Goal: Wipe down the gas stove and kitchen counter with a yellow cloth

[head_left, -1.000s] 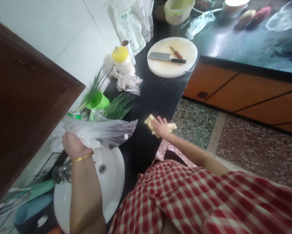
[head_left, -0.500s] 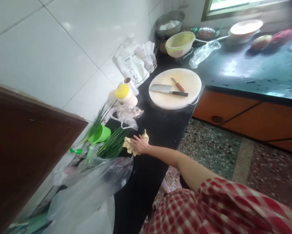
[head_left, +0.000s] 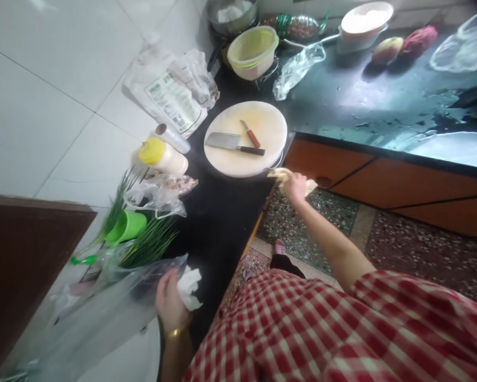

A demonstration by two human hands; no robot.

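My right hand (head_left: pixel 296 187) is closed around a crumpled pale yellow cloth (head_left: pixel 280 174), held out past the counter's front edge, over the floor. My left hand (head_left: pixel 170 301), with a gold bracelet at the wrist, is closed on a crumpled white tissue (head_left: pixel 189 287). It is just above the dark counter (head_left: pixel 218 228), beside a clear plastic bag (head_left: pixel 103 313). Long green chives (head_left: pixel 153 241) lie beyond that hand, close to a tipped green cup (head_left: pixel 127 226). A cleaver (head_left: pixel 224 140) and a small knife (head_left: pixel 251 135) rest on the round white cutting board (head_left: pixel 244 164).
Along the wall stand a yellow-capped bottle (head_left: pixel 162 156), a plastic wrap roll (head_left: pixel 173 139) and a white printed bag (head_left: pixel 168 98). Green and pink baskets (head_left: pixel 254 53) sit behind the board. Fruit (head_left: pixel 387 50) and a white bowl (head_left: pixel 366 18) are on the wet right counter.
My right hand has lifted the yellow cloth from the counter beside the chives and carried it right, past the edge. My left hand has come into view with the white tissue. The view has shifted.
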